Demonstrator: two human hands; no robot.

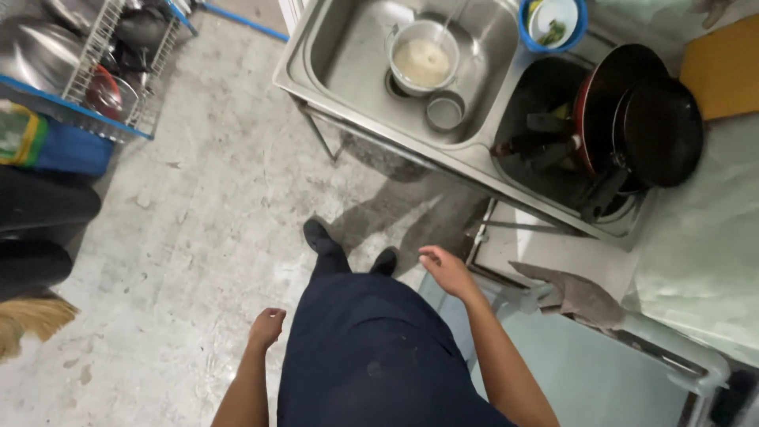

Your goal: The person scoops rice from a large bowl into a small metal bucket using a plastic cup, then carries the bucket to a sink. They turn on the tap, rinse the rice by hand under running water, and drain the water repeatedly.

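A: Where are the hands?

B: Both hang free over the concrete floor [198,205]. The left hand [267,326] is at the person's side, its grip loosely curled together on nothing. The right hand [447,271] reaches forward with its grip apart, fingers spread, also holding nothing.

A: What is the right hand nearest to?

B: The front edge of the steel double sink [474,154], just above the hand but apart from it. A grey cloth [581,296] hangs over a pale rail a little to its right.

A: And in the sink?

B: In the left basin a metal pot [423,59] holding whitish liquid stands upright over the drain, with a small metal cup [444,111] just beside it toward the front. The right basin holds dark pans [656,130] leaning against each other, one with a red rim.

A: Anything else about?

B: A blue bowl [553,24] with something green inside sits at the back of the sink, a wire dish rack [118,63] with metal ware stands at the far left, and a yellow board [723,67] lies at the far right. The person's dark shoes [320,236] are on the floor facing the sink.
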